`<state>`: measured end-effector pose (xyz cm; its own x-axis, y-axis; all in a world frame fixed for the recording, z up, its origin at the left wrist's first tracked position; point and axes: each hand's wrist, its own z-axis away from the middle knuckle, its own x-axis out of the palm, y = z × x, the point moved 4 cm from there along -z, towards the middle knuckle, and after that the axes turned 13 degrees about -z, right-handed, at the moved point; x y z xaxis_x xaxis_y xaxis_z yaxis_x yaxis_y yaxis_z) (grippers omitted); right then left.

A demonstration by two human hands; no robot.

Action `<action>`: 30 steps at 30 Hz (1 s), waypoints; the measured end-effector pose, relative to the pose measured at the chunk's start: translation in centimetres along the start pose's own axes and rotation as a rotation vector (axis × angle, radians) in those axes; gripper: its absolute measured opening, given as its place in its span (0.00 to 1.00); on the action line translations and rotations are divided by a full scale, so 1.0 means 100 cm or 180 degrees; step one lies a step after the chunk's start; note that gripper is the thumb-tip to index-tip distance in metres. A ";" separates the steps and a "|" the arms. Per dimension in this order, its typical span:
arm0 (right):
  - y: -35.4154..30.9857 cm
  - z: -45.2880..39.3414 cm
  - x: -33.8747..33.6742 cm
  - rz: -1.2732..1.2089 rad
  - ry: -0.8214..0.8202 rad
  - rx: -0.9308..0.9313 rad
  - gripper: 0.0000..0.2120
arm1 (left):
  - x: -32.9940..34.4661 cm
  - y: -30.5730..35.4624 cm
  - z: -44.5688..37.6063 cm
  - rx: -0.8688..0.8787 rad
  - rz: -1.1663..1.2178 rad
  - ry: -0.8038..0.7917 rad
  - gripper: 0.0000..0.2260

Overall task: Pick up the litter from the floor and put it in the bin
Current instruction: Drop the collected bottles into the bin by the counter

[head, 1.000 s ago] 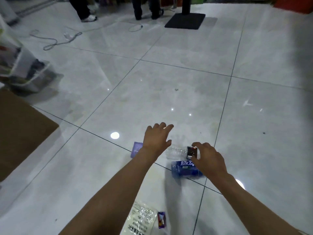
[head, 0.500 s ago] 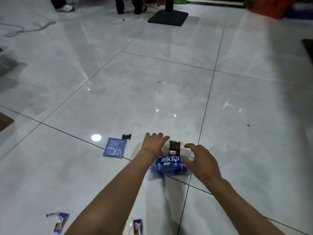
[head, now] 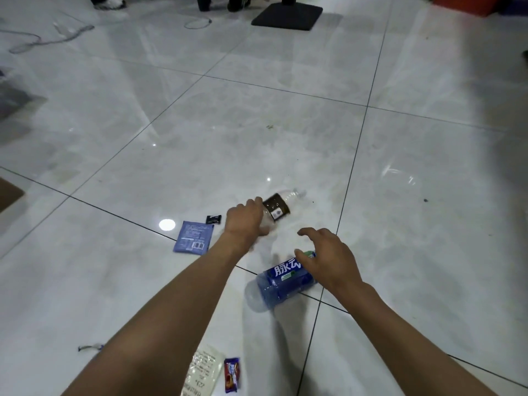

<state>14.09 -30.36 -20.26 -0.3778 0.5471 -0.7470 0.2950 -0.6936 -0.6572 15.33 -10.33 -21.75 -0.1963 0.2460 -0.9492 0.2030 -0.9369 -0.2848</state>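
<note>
the left hand (head: 245, 221) grips the clear bottle (head: 275, 210) with the brown label, lifted off the tiled floor (head: 257, 115); best carry it level. the right hand (head: 325, 257), fingers spread and holding nothing, should close round the blue-labelled bottle (head: 281, 281) lying on its side.

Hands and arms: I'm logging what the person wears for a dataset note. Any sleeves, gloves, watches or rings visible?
None visible. Both forearms are bare up to the frame's bottom edge, and the left hand and right hand show no gloves, rings or wristbands.
</note>
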 end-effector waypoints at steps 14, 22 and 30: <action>-0.010 0.002 0.034 0.1670 -0.1860 -0.0402 0.54 | -0.026 -0.092 0.037 -0.0502 -0.0084 0.0250 0.26; -0.001 0.006 0.053 0.2088 -0.1874 -0.0282 0.41 | -0.016 -0.111 0.054 -0.0549 -0.0166 0.0147 0.25; -0.036 0.006 0.043 0.1716 -0.1116 0.0123 0.34 | -0.023 -0.133 0.066 -0.0624 -0.0278 0.0159 0.26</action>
<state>10.84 -25.76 -21.07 -0.4517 -0.0640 -0.8899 0.4941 -0.8485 -0.1898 6.71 -0.06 -14.90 -0.1746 0.3407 -0.9238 0.3708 -0.8464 -0.3822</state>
